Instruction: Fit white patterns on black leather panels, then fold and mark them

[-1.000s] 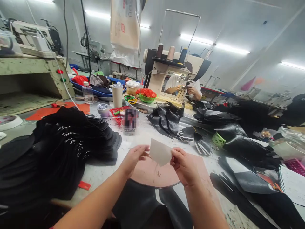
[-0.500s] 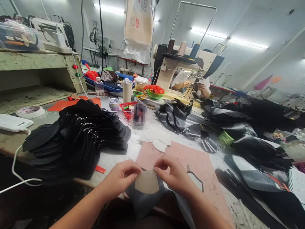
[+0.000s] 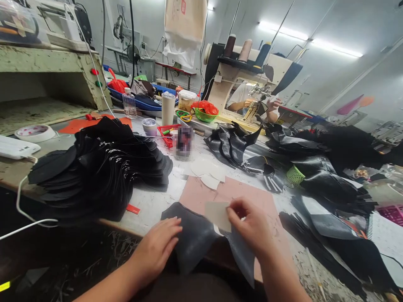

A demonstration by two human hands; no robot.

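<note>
My right hand (image 3: 247, 220) pinches a small cream-coloured cut piece (image 3: 217, 214) by its right edge, above the pink sheet. Below it, a dark grey leather-like piece (image 3: 197, 235) lies across the table's front edge, its lower points hanging over. My left hand (image 3: 160, 243) rests at the left edge of this dark piece, fingers stretched out and holding nothing. Several more cream pieces (image 3: 209, 174) lie overlapped just beyond the pink sheet (image 3: 252, 195).
A tall stack of black cut pieces (image 3: 103, 167) stands at left. Black shiny pieces (image 3: 231, 144) and a green mesh basket (image 3: 295, 175) lie to the right. Behind them is a sewing machine (image 3: 217, 92), with a co-worker's hands beyond it. A cup (image 3: 168, 109) stands mid-table.
My left hand has let go of the cream piece and moved down-left onto the dark piece. My right hand has carried the cream piece up and right. The view has tilted slightly downward.
</note>
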